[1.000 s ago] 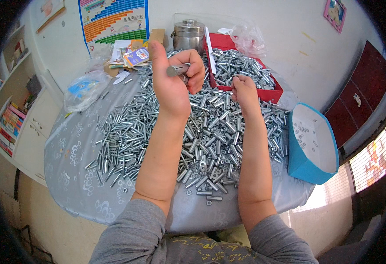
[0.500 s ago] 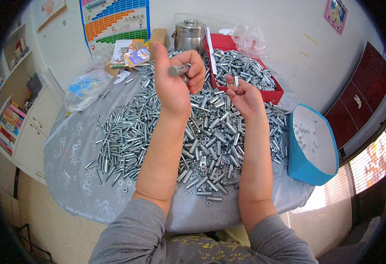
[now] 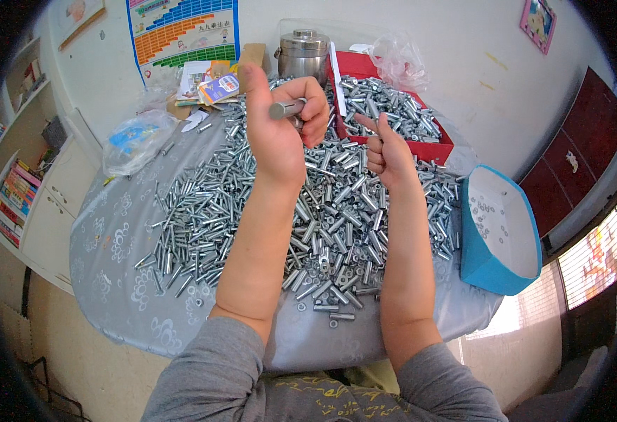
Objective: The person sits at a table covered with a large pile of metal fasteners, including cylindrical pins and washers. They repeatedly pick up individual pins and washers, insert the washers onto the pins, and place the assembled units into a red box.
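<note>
Table [image 3: 118, 281]: a round top under a grey patterned cloth is carrying everything; both forearms are reaching over its near edge.
Sleeve pile [image 3: 336, 218]: a wide heap of loose metal sleeves is covering the middle of the table, lying under and between both hands.
Blue bin [image 3: 495, 271]: is sitting at the table's right edge, well apart from the right hand, with a few small pieces showing on its pale inside.
Red tray [image 3: 431, 150]: is lying just beyond the right hand, filled with more metal parts.
Steel pot [image 3: 303, 53]: is standing at the far edge, behind the left hand.
Plastic bag [image 3: 136, 139]: is lying far left.
Left hand [image 3: 280, 126]: is raised above the pile, fingers curling shut around a metal sleeve.
Right hand [image 3: 386, 151]: is raised beside the left, apart from it, fingers curled; whether it is pinching anything, I cannot tell.
Metal sleeve [image 3: 285, 109]: short, plain, silvery cylinder, lying crosswise in the left hand's grip.
</note>
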The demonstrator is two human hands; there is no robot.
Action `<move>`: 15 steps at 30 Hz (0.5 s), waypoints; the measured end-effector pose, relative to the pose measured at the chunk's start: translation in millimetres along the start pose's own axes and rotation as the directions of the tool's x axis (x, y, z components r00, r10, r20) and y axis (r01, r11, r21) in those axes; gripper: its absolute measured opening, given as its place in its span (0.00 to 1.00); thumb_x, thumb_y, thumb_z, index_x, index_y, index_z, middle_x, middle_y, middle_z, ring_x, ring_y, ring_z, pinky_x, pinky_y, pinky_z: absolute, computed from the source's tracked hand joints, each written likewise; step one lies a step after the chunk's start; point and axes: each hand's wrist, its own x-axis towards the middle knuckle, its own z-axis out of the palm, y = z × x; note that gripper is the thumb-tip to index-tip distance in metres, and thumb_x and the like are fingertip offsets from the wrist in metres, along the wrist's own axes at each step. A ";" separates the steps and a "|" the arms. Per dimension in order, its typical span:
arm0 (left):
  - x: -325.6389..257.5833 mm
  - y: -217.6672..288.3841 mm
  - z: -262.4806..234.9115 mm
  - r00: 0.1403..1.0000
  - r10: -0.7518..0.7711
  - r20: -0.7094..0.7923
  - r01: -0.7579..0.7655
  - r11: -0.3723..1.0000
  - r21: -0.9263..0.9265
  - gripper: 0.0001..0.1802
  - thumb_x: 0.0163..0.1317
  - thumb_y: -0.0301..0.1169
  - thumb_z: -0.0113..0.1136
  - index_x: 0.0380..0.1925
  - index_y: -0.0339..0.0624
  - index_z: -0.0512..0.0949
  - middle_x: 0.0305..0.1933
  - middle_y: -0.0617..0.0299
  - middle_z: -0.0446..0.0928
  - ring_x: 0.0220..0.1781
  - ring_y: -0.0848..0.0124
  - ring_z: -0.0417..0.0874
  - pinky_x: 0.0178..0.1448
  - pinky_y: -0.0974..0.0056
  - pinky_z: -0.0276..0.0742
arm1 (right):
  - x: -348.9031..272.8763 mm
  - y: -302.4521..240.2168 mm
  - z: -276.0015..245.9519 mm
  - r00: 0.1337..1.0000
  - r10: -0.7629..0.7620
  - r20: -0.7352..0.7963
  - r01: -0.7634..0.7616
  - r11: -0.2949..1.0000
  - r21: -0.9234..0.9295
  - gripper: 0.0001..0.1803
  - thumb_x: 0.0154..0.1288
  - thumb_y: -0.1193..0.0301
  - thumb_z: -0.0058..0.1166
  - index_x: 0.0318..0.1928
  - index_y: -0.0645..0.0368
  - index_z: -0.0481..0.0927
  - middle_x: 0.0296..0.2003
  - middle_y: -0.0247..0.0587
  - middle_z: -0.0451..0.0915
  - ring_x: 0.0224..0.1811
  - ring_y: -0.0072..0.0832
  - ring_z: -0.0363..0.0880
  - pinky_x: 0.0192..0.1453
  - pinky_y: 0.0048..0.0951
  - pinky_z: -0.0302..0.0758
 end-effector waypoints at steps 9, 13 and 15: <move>-0.4 -0.4 -1.6 1.000 0.005 0.023 -0.006 1.000 0.028 0.35 0.58 0.66 0.18 0.12 0.48 0.55 0.11 0.69 0.53 0.12 0.78 0.50 0.16 0.74 0.45 | 12.3 18.4 -5.5 0.875 -0.402 -0.270 0.085 0.677 -0.731 0.33 0.54 0.76 0.43 0.62 0.66 0.52 0.38 0.58 0.76 0.39 0.39 0.76 0.47 0.29 0.69; 0.0 -1.6 -2.0 0.999 0.004 0.033 -0.005 1.000 0.029 0.35 0.58 0.66 0.18 0.12 0.48 0.55 0.11 0.69 0.52 0.12 0.79 0.50 0.16 0.74 0.45 | 19.7 28.1 -16.8 0.538 -0.779 -0.323 -0.111 0.315 -0.943 0.42 0.49 0.79 0.47 0.64 0.68 0.42 0.43 0.59 0.72 0.35 0.40 0.74 0.42 0.35 0.72; 0.7 -1.8 -2.0 0.999 0.005 0.034 -0.006 0.999 0.040 0.36 0.57 0.66 0.18 0.12 0.48 0.55 0.11 0.69 0.52 0.12 0.79 0.50 0.16 0.74 0.45 | 19.3 29.4 -19.2 0.391 -0.885 -0.251 -0.237 0.167 -0.957 0.46 0.46 0.77 0.51 0.63 0.71 0.41 0.45 0.61 0.70 0.41 0.45 0.72 0.47 0.39 0.70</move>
